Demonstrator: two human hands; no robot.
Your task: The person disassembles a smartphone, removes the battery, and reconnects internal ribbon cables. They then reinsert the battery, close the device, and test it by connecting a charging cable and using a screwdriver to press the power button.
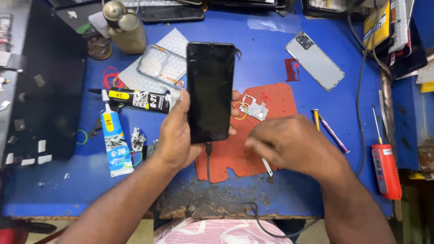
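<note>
My left hand [174,135] holds a black smartphone [210,90] upright, its dark screen facing me. A black cable [209,169] is plugged into the phone's bottom edge and runs down off the table's front. To the right, my right hand [289,144] hovers over a red-orange work mat [253,156] with its fingers curled. A thin white tool [267,167] pokes out beneath it; whether the hand grips it is hidden. A small circuit board [254,108] lies on the mat just beyond the phone.
A blue worktable [271,63] carries a clear phone case [160,65], a grey phone back [315,61], two glue tubes [113,144], a metal can [124,27], small screwdrivers [332,133] and a red tool [386,169]. Boxes and cables crowd the back right.
</note>
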